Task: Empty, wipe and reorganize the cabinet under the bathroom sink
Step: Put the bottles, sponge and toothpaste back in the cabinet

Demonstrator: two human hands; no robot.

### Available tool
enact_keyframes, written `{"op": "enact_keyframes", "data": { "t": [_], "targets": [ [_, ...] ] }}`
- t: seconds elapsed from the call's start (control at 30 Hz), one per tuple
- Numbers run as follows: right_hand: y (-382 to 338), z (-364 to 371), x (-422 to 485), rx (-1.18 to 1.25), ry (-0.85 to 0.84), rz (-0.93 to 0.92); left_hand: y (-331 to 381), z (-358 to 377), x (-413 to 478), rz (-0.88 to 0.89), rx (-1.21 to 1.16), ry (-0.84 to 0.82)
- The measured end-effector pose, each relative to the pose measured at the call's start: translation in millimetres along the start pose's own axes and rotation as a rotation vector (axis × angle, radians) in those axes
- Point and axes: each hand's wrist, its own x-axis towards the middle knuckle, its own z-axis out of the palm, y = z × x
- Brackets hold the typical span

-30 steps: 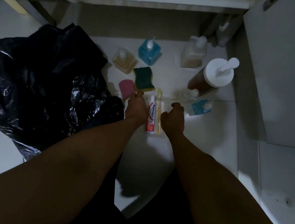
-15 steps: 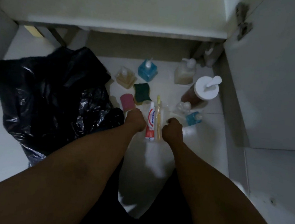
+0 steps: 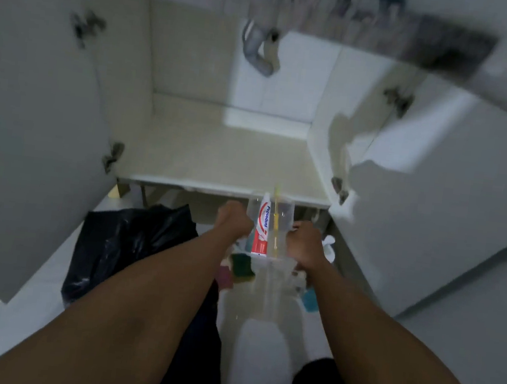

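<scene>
A clear plastic box [image 3: 286, 216] is held in the air just in front of the front edge of the cabinet [image 3: 218, 159], above the floor [image 3: 259, 350]. A red-and-white toothpaste tube [image 3: 262, 228] marked Pepsodent is laid lengthwise in it. A yellow toothbrush [image 3: 276, 222] is laid just beside the tube on its right, one end reaching past the far rim. The box walls are see-through and are made out mainly by their faint edges.

The box is gripped from both sides. The left hand [image 3: 234, 219] is curled against its left wall and the right hand [image 3: 306, 245] against its right wall, backs of the hands up. Both forearms are stretched forward from the lower corners. The fingertips are hidden behind the hands and the box.

The cabinet is seen open, with the left door [image 3: 31, 135] and the right door [image 3: 433, 212] swung outward. A grey drain pipe [image 3: 257, 50] is seen at the back, blurred, as is everything along the top edge.

On the floor a black bag [image 3: 126, 240] is partly covered by the left forearm. A green sponge [image 3: 242, 264], a pink item [image 3: 225, 277], a blue bottle [image 3: 309, 300] and a white pump top [image 3: 329, 248] are each cut off by the box and arms. What the pink item is cannot be told.
</scene>
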Motion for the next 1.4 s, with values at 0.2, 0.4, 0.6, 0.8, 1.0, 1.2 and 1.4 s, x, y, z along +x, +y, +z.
{"op": "enact_keyframes", "data": {
  "t": [0.2, 0.4, 0.6, 0.8, 1.0, 1.2, 1.4],
  "targets": [
    [-69.0, -30.5, -11.1, 0.014, 0.037, -0.130, 17.6, -67.1, -4.2, 0.100, -0.135, 0.143],
    [-108.3, -15.9, 11.8, 0.132, -0.020, -0.202, 17.0, -110.6, 15.2, 0.075, -0.165, 0.230],
    [-160.5, -31.9, 3.5, 0.159, -0.139, -0.213, 29.9, -161.1, 5.2, -0.060, -0.201, 0.250],
    [-239.0, -94.2, -28.5, 0.142, -0.244, -0.149, 84.2, -234.2, -31.5, -0.127, -0.158, 0.215],
    [-335.5, -182.8, -56.9, 0.157, -0.281, -0.113, 176.3, -328.8, -76.9, -0.201, -0.200, 0.226],
    [-436.9, -270.4, -74.3, 0.263, -0.343, -0.070, 275.8, -432.2, -115.9, -0.250, -0.303, 0.175],
    [-515.4, -314.2, -78.5, 0.248, -0.401, -0.160, 326.2, -502.2, -127.9, -0.282, -0.359, 0.125]
  ]
}}
